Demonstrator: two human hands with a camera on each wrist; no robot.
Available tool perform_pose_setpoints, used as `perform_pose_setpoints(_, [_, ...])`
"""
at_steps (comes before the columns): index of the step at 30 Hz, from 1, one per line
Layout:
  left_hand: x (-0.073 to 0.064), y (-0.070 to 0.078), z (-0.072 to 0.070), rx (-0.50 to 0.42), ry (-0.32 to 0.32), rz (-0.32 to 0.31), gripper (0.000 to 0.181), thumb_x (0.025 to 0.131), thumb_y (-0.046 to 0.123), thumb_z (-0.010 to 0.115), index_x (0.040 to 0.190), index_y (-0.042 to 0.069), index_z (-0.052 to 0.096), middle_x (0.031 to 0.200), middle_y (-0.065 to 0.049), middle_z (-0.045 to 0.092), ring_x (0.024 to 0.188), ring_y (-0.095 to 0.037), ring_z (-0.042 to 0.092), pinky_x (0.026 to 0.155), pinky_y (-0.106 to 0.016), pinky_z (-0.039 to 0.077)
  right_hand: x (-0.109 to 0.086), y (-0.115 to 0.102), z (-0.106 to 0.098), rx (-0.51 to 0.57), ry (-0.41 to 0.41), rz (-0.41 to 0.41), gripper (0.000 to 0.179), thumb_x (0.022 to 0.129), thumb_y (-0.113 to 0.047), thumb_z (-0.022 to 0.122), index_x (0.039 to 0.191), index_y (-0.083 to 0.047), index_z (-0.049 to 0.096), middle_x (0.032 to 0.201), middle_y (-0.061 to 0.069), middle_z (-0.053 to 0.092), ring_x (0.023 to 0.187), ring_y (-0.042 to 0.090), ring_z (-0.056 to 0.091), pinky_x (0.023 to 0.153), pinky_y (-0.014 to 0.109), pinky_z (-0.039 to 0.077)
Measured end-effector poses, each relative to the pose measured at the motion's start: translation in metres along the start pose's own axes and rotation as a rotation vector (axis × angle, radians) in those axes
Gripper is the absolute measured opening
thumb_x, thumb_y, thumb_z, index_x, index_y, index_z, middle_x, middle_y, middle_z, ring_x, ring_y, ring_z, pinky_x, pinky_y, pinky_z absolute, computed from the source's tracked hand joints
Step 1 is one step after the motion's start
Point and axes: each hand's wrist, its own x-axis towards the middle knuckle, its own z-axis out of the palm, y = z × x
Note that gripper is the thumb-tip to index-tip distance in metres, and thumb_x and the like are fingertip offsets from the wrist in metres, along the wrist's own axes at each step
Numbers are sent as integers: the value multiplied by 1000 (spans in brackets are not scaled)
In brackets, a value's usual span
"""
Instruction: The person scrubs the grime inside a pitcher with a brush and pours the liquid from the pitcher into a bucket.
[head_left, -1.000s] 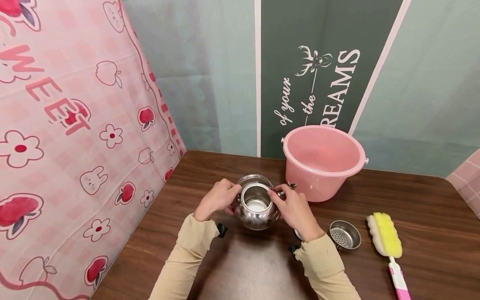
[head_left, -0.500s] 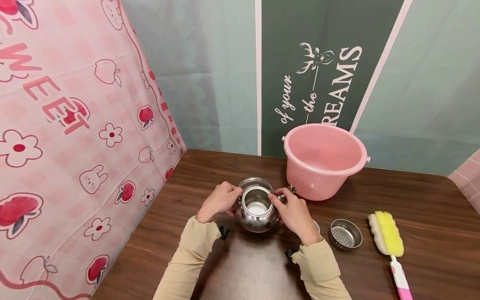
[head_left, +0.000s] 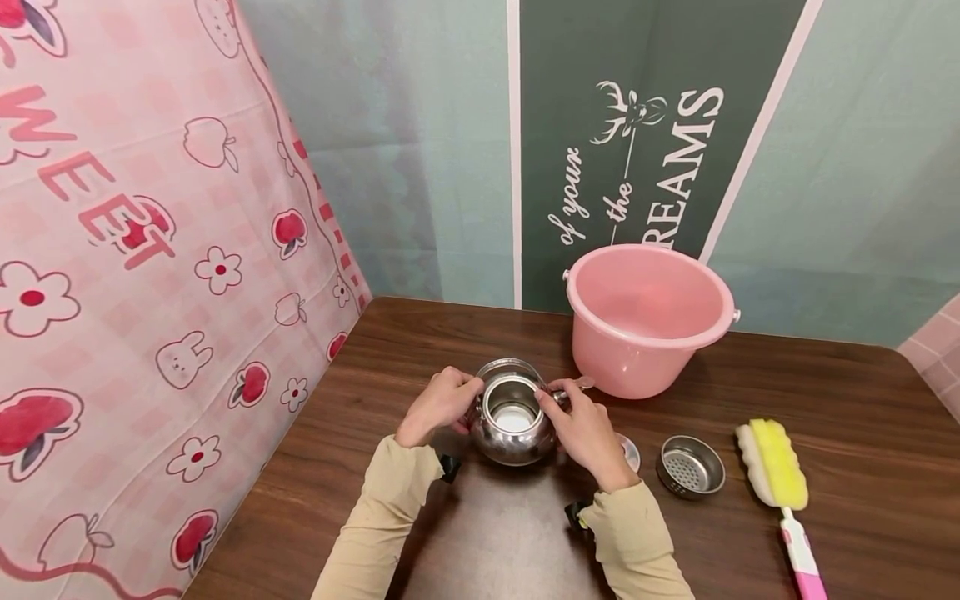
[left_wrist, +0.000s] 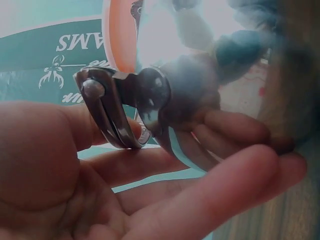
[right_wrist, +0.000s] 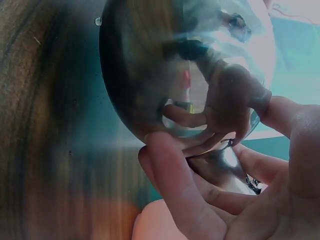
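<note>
A shiny stainless steel teapot (head_left: 512,446) sits mid-table in the head view, its wide mouth uncovered and facing up. Its bail handle (head_left: 510,364) lies folded toward the far side. My left hand (head_left: 441,406) grips the pot's left side; in the left wrist view its fingers (left_wrist: 215,190) curl under the hinge bracket (left_wrist: 107,107) and along the polished body. On the opposite side, my right hand (head_left: 588,427) holds the pot by its spout (right_wrist: 220,167), thumb near the rim and fingers underneath. The pot's underside is hidden in the head view.
A pink bucket (head_left: 637,367) stands behind the pot to the right. A perforated steel strainer (head_left: 691,467) and a yellow-and-white sponge brush (head_left: 780,467) lie at the right. Partly behind my right wrist is a round shiny piece (head_left: 630,452). Printed cloths hang behind and left.
The teapot stays in both hands, nearly in place, with a slight lowering in view. My right forearm has shifted a little left, uncovering more of the round shiny piece.
</note>
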Motion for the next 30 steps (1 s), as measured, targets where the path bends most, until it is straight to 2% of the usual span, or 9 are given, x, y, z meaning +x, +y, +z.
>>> perform_pose_setpoints(5, [2, -5, 1, -21, 0, -16, 29, 87, 15, 42, 65, 8, 60, 59, -4, 55, 49, -17, 61, 52, -40, 57, 2, 2, 4, 18, -7, 12, 40, 94, -50, 54, 120, -21, 59, 87, 14, 71, 48, 23, 65, 53, 30, 49])
perform_pose_setpoints(10, [1, -6, 1, -45, -2, -17, 28, 86, 15, 42, 64, 8, 58, 55, -3, 51, 48, -17, 60, 51, -39, 56, 4, 4, 8, 24, -18, 19, 40, 94, -50, 54, 121, -21, 58, 93, 16, 71, 48, 22, 65, 53, 30, 49])
perform_pose_setpoints(14, [1, -8, 0, -64, -3, -27, 27, 86, 15, 43, 63, 8, 57, 52, -2, 46, 47, -17, 59, 51, -38, 56, 6, 5, 11, 18, -21, 20, 42, 93, -52, 54, 121, -21, 58, 91, 15, 71, 46, 21, 64, 54, 29, 49])
perform_pose_setpoints(20, [4, -13, 0, -65, -4, -43, 26, 85, 15, 43, 63, 9, 56, 52, -3, 48, 46, -17, 58, 51, -37, 56, 6, 6, 13, 38, -26, 32, 41, 93, -52, 54, 121, -22, 58, 91, 17, 70, 44, 21, 63, 51, 30, 49])
perform_pose_setpoints(26, [5, -15, 0, -74, -8, -53, 26, 85, 15, 43, 63, 9, 54, 53, -3, 48, 45, -18, 58, 51, -37, 56, 6, 5, 16, 33, -18, 38, 41, 94, -52, 53, 121, -22, 59, 79, 12, 69, 42, 21, 63, 49, 30, 48])
perform_pose_setpoints(28, [5, -16, 0, -82, -9, -56, 26, 85, 15, 43, 63, 9, 55, 53, -3, 49, 45, -18, 58, 51, -37, 56, 7, 5, 17, 22, -16, 32, 42, 94, -53, 52, 122, -22, 59, 77, 11, 69, 43, 22, 63, 50, 31, 48])
perform_pose_setpoints(30, [5, -16, -1, -94, -7, -60, 25, 85, 15, 43, 64, 9, 55, 53, -2, 47, 45, -18, 58, 51, -38, 56, 8, 6, 18, -7, 0, 14, 42, 94, -53, 51, 122, -22, 60, 82, 10, 71, 53, 22, 67, 57, 33, 50])
